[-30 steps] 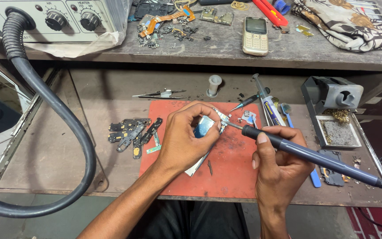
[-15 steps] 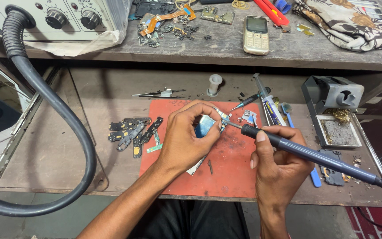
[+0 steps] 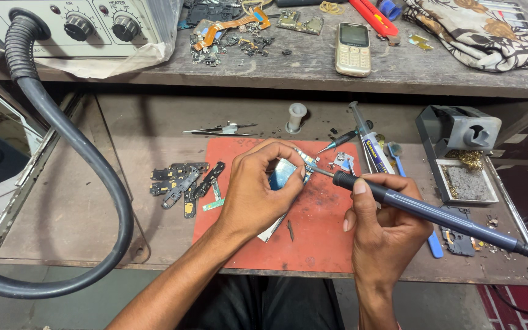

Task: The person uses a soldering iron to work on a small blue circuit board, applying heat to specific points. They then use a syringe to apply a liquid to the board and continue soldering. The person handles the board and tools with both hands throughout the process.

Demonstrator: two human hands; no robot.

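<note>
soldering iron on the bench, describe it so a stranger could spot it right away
Find the red mat on the lower shelf. The right hand beside it grips the soldering iron: a long dark-grey handle with a cable, its metal tip over the mat. Nearby tools lie flat and unheld.

Counts on the repair tabletop

Two hands: the left hand (image 3: 258, 192) and the right hand (image 3: 386, 229). One soldering iron (image 3: 423, 211), one circuit board (image 3: 285, 174), one red mat (image 3: 313, 244). One tweezers (image 3: 221, 129), one small spool (image 3: 296, 116), one syringe tube (image 3: 371, 143), one iron stand (image 3: 459, 131). One keypad phone (image 3: 352, 49) on the upper shelf, two round knobs (image 3: 80, 25) on the station, one thick grey hose (image 3: 87, 159). The dark loose parts (image 3: 181, 183) left of the mat number several; an exact count cannot be made.
</note>
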